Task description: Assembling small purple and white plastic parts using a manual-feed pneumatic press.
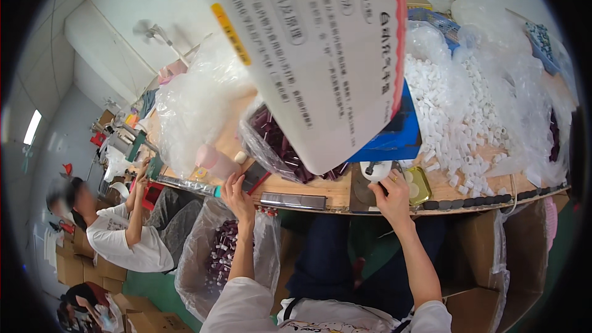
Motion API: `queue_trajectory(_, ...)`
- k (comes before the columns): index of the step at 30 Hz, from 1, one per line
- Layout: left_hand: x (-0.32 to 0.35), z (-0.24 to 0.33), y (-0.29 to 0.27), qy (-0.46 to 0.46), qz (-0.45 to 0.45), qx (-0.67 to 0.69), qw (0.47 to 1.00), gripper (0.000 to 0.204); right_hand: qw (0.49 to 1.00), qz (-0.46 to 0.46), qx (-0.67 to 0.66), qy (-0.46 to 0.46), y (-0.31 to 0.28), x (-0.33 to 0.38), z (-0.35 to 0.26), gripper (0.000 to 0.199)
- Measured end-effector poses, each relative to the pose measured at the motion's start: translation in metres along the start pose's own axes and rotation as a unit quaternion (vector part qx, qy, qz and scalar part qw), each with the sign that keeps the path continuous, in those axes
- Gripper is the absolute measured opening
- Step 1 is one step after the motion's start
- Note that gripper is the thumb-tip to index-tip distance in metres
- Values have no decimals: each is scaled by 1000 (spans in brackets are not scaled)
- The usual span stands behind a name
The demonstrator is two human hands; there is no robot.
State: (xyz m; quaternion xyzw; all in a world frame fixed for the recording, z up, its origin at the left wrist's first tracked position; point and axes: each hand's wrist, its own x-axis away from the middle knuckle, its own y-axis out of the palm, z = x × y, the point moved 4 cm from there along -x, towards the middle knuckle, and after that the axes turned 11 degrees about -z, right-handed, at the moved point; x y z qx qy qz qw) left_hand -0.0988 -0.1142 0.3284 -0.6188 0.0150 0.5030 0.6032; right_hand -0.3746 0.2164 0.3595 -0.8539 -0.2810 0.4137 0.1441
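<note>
My left hand (237,192) rests at the front edge of the wooden workbench (320,191), fingers touching a dark flat piece next to a silver metal strip (293,200); what it grips is unclear. My right hand (394,192) is closed around a small white and dark part (377,171) beside a small yellow-green metal tray (421,184). A clear bag of dark maroon tubes (277,145) lies just beyond both hands. A large white printed sheet (320,55) hangs close to the camera and hides the bench's middle.
A heap of small white plastic tubes (456,117) in clear bags fills the right of the bench, beside a blue box (394,135). A bag of maroon parts (222,253) hangs below the edge. Another person (117,228) sits at the left. Cardboard boxes (481,259) stand under the bench.
</note>
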Motion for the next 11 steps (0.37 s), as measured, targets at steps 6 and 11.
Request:
queue_trajectory(6, 1, 1, 4, 0, -29, 3, 1000, 34, 1000, -12, 4, 0, 1, 2, 0, 14)
queue_trajectory(11, 2, -22, 13, -46, -6, 126, 991, 44, 1000, -8, 4, 4, 3, 1, -2, 23)
